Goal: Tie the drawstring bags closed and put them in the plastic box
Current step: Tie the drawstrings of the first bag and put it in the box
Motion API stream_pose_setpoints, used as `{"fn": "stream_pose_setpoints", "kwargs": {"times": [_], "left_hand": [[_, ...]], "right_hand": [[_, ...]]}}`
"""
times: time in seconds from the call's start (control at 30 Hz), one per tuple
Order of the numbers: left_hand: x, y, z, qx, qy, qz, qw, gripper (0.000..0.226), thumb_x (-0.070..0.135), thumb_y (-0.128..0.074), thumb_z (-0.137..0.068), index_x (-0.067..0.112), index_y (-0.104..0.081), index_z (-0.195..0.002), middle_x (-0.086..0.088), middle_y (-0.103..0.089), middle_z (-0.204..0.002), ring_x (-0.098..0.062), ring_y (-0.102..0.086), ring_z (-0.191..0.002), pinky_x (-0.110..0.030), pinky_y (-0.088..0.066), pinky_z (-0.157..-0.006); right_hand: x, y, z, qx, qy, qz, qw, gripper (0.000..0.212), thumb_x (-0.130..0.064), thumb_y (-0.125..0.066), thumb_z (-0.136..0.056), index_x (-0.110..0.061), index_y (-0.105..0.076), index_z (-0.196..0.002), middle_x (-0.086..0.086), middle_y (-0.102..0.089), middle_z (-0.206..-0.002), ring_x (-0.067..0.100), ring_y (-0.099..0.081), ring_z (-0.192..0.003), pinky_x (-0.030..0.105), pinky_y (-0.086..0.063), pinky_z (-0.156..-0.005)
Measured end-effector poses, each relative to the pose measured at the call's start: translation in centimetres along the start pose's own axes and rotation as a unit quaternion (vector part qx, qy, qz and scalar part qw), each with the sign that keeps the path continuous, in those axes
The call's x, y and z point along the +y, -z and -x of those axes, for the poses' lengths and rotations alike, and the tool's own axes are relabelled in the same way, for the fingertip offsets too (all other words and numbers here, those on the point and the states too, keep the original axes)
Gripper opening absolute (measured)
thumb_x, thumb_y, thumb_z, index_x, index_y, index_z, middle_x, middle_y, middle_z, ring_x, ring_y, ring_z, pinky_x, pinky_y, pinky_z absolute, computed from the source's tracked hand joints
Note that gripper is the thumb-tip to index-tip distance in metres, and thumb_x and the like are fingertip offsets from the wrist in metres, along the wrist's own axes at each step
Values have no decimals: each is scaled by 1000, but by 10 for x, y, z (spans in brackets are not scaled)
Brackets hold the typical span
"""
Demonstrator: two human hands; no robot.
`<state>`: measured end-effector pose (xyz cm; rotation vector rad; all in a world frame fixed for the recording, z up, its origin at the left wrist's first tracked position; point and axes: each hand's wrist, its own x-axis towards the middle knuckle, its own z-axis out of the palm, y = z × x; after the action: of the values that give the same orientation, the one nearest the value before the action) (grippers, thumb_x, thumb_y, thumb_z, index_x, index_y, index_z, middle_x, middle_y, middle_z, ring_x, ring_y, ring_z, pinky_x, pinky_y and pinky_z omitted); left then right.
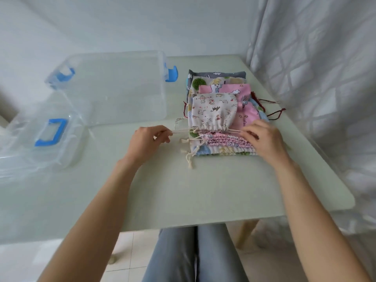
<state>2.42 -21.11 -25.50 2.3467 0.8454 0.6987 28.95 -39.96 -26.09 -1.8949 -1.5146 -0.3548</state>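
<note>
1. Two hands work at the near end of the bag stack [219,119], which serves as the landmark for all that follows. The left hand [145,142] sits just left of the stack's near edge, thumb and fingers pinching the cream drawstring [181,130] and drawing it out leftward.
2. The right hand [264,139] lies over the stack's near right corner, fingers curled and pinching the cord's other end where it leaves the gathered mouth. The opposed pulls look meant to cinch the opening before a knot is tied.
3. The top bag [213,110], white with small cartoon animals, lies on the stack with its puckered mouth toward the person, so the cords fall straight to the hands. It appears partly drawn, not yet tied.
4. Beneath it, further bags fan out: ruffled pink and green mouths stick out on the near side, with loose knotted cord ends [188,157] trailing off the near left corner, and a pink bag [223,89] and a grey bag [215,73] show on the far side. Dark red cords [274,113] stray to the right.
5. Left of the stack, across bare table [203,190], stands the clear plastic box [114,88] with blue latches, open and holding no bags.
6. Its lid [40,135], with a blue handle, rests near left of the box, out of the way.
</note>
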Motion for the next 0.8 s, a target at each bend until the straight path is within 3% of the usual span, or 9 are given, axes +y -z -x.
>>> {"fn": "stream_pose_setpoints", "kwargs": {"times": [0.1, 0.17, 0.23, 0.3, 0.37, 0.5, 0.6, 0.67, 0.8], "left_hand": [[1, 2, 6, 23, 40, 134, 990, 26, 21, -47, -97, 26, -60, -75, 13, -62, -65, 2, -57, -64, -24, -48, -67], [11, 0, 4, 51, 62, 294, 952, 27, 21, -41, -100, 20, -58, -78, 4, -59, -77, -2, -58, -76, -25, -51, -72], [22, -4, -5, 51, 75, 437, 895, 27, 23, -39, -100, 14, -58, -83, 0, -60, -93, -8, -58, -94, -30, -51, -86], [34, -8, -17, 43, 85, 553, 828, 34, 24, -39, -100, 11, -55, -73, -1, -65, -108, -12, -59, -109, -32, -47, -95], [44, -10, -27, 44, 89, 645, 757, 42, 24, -40, -99, 13, -47, -59, -7, -70, -106, -16, -60, -113, -31, -45, -97], [50, -13, -38, 64, 79, 753, 650, 38, 28, -38, -98, 16, -40, -62, 1, -67, -66, -17, -70, -83, -31, -46, -92], [46, -14, -47, 63, 100, 744, 657, 37, 29, -38, -99, 17, -35, -64, 7, -37, -45, -10, -47, -43, -31, -54, -78], [39, -14, -48, 60, 127, 699, 701, 37, 29, -39, -99, 18, -33, -63, 8, -28, -46, -9, -28, -38, -26, -53, -62], [16, -4, -51, 106, 151, 583, 791, 39, 25, -39, -99, 18, -30, -61, 9, -26, -47, -9, -22, -41, -20, -31, -43]], "right_hand": [[-4, -4, -2, -11, -26, -13, 1000, 20, -22, -68, -83, -3, -70, -84, 13, -65, -84, 30, -60, -79, 37, -48, -71], [-10, -6, -9, 1, -67, -78, 995, 26, -31, -67, -83, -6, -68, -80, 6, -64, -92, 26, -58, -94, 30, -41, -79], [-25, -2, -20, 31, -134, -216, 967, 24, -35, -67, -82, -13, -65, -73, -8, -60, -94, 11, -56, -92, 25, -39, -78], [-41, 1, -33, 70, -196, -378, 902, 21, -35, -69, -79, -17, -64, -69, -10, -62, -95, -1, -56, -84, 20, -40, -77], [-53, 0, -47, 83, -232, -495, 833, 21, -39, -74, -74, -19, -70, -72, -3, -65, -96, 5, -55, -89, 22, -39, -86], [-70, -7, -63, 45, -214, -668, 711, 16, -32, -68, -74, -18, -65, -67, 1, -71, -86, 19, -63, -93, 28, -47, -88], [-69, -14, -60, 1, -257, -707, 659, 20, -24, -59, -83, -16, -59, -65, 0, -61, -66, 15, -62, -69, 32, -50, -83], [-65, -16, -59, -15, -301, -682, 666, 20, -20, -58, -86, -13, -53, -68, -2, -55, -58, 13, -56, -59, 31, -49, -77], [-55, -17, -61, 37, -397, -626, 671, 21, -18, -60, -89, -15, -51, -70, -6, -47, -49, 10, -50, -48, 25, -44, -59]]}}
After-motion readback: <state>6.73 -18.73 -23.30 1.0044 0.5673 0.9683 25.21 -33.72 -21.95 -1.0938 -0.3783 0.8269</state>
